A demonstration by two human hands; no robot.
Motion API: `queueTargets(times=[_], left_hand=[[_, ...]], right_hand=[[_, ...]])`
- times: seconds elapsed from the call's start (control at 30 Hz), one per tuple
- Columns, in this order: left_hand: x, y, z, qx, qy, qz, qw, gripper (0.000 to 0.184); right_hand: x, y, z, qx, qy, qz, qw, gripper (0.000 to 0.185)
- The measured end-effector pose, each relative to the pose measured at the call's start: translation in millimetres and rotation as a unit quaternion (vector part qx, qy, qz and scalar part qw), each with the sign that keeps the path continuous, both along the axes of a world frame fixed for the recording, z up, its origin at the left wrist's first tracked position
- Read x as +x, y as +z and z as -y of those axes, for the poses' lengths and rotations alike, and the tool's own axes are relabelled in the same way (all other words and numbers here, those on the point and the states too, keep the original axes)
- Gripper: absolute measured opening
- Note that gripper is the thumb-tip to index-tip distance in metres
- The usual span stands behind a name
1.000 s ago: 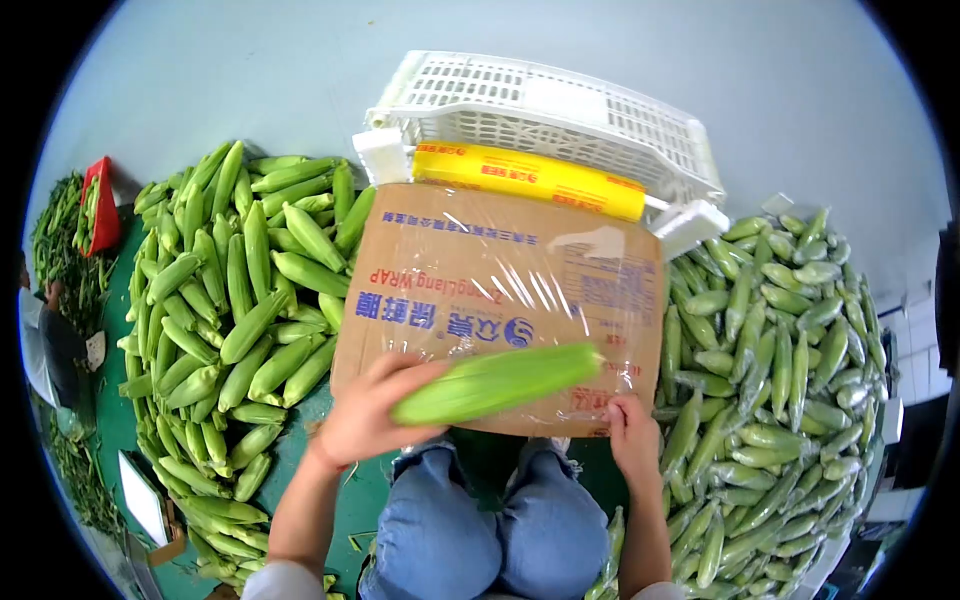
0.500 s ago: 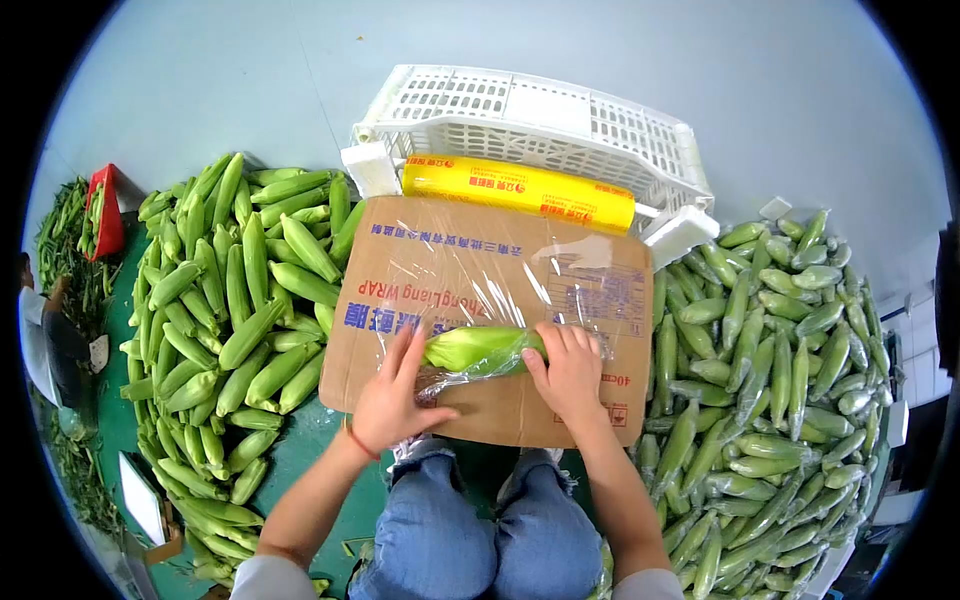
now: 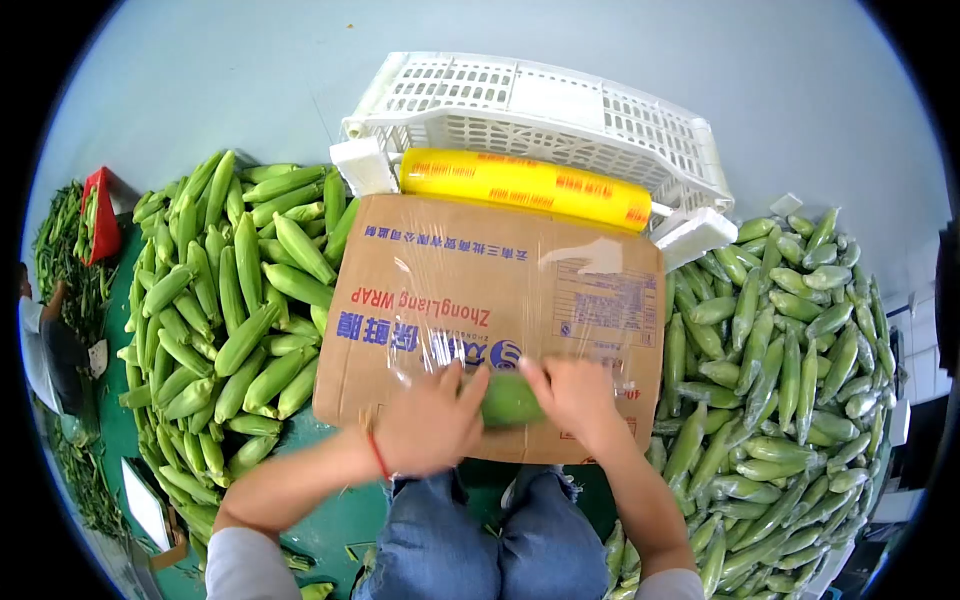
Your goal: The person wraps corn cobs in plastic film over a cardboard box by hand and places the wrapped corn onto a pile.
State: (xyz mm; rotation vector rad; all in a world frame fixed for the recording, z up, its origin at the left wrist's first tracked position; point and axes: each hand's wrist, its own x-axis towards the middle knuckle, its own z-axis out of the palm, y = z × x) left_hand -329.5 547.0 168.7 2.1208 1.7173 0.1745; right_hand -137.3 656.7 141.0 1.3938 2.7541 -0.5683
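Note:
A green ear of corn in its husk (image 3: 512, 402), blurred by motion, lies crosswise over the near part of a cardboard box (image 3: 380, 270). My left hand (image 3: 435, 418) closes around its left end, smeared by movement. At the opposite end, my right hand (image 3: 578, 402) grips the corn with thumb and fingers. Both ends of the ear are hidden under my hands. Clear plastic film (image 3: 470, 265) stretches over the box from a yellow roll of cling wrap (image 3: 520, 185).
White foam blocks (image 3: 365, 165) flank the roll, before a white plastic crate (image 3: 560, 100). Unwrapped corn (image 3: 240, 290) is heaped at left, film-wrapped corn (image 3: 780, 370) at right. A red container (image 3: 102, 215) and another person (image 3: 45, 350) are far left.
Both hands and the corn have moved nearer my body and turned it over. My left hand has gone from spread fingers to closing on the ear. The wrap roll has rotated.

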Motion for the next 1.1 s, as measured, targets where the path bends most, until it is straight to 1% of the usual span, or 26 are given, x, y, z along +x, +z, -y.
queueTargets(times=[0.03,0.1,0.13,0.17,0.23,0.27,0.3,0.37,0.4,0.47,0.5,0.6,0.63,0.67,0.73,0.77,0.8,0.83,0.87,0.9,0.93,0.97,1.0,1.03,1.07,1.1], left_hand=[[4,-4,8,0.039,0.01,-0.002,0.999,0.063],[8,-12,17,0.114,0.029,-0.005,0.993,0.077],[4,-17,5,0.12,0.045,-0.002,0.992,0.078],[-5,-26,-19,0.128,0.065,0.0,0.99,0.079],[-25,-57,-81,0.206,0.108,-0.043,0.972,0.077],[-36,-51,-115,0.209,0.077,-0.054,0.973,0.075],[-43,-44,-146,0.211,0.046,-0.064,0.974,0.073],[-46,-39,-187,0.005,-0.029,-0.111,0.993,0.071],[-51,-43,-200,-0.012,-0.022,-0.105,0.994,0.071],[-49,-50,-205,-0.058,-0.02,-0.09,0.994,0.071],[-48,-49,-202,-0.041,-0.046,-0.134,0.989,0.073],[-51,-51,-195,-0.019,-0.052,-0.119,0.991,0.073],[-52,-48,-193,-0.002,-0.056,-0.112,0.992,0.066],[-53,-46,-192,-0.009,-0.049,-0.084,0.995,0.062],[-60,-39,-189,-0.02,-0.033,-0.029,0.999,0.053],[-59,-29,-174,0.02,0.028,0.086,0.996,0.05],[-52,-18,-151,0.06,0.086,0.201,0.974,0.047],[-39,-19,-125,0.161,0.081,0.237,0.955,0.047],[-25,-22,-96,0.254,0.074,0.272,0.925,0.048],[-4,-14,-75,0.272,0.035,0.287,0.918,0.045],[14,-8,-63,0.294,0.003,0.3,0.907,0.043],[19,-14,-65,0.317,-0.014,0.3,0.9,0.052],[21,-18,-69,0.239,0.021,0.572,0.784,0.056],[23,-19,-75,0.134,0.049,0.792,0.594,0.06],[26,-20,-77,0.013,0.073,0.935,0.346,0.064],[23,-24,-73,-0.041,0.078,0.955,0.284,0.053]], right_hand=[[1,4,6,-0.048,0.019,0.037,0.998,0.04],[6,6,15,-0.056,-0.005,-0.039,0.998,0.038],[8,5,17,-0.059,-0.018,-0.077,0.995,0.038],[10,4,15,0.083,0.059,-0.122,0.987,0.046],[-1,7,6,0.17,0.157,-0.136,0.963,0.056],[-9,8,-3,0.219,0.2,-0.143,0.944,0.061],[-17,-2,-14,0.243,0.192,-0.106,0.945,0.071],[-33,-11,-49,0.219,0.186,-0.072,0.955,0.073],[-39,-13,-60,0.201,0.185,-0.056,0.96,0.074],[-41,-9,-55,0.079,0.177,-0.05,0.98,0.073],[-44,-3,-55,0.028,0.174,-0.052,0.983,0.073],[-10,3,-15,-0.013,0.256,-0.133,0.957,0.072],[-2,18,-2,-0.103,0.276,-0.068,0.953,0.072],[6,34,13,-0.196,0.29,-0.004,0.937,0.073],[30,43,34,-0.323,0.252,-0.004,0.912,0.079],[44,41,42,-0.347,0.202,-0.064,0.913,0.075],[54,33,49,-0.401,0.087,-0.142,0.901,0.071],[63,20,55,-0.445,-0.033,-0.223,0.867,0.067],[66,12,60,-0.481,-0.155,-0.303,0.808,0.063],[52,28,54,-0.553,-0.258,-0.351,0.71,0.054],[45,28,55,-0.642,-0.26,-0.381,0.612,0.058],[38,26,51,-0.721,-0.251,-0.399,0.508,0.063],[32,25,48,-0.788,-0.241,-0.406,0.395,0.067],[25,14,46,-0.826,-0.148,-0.424,0.342,0.079],[10,-2,52,-0.864,-0.062,-0.45,0.218,0.082],[-12,-19,61,-0.88,0.027,-0.465,0.089,0.084]])
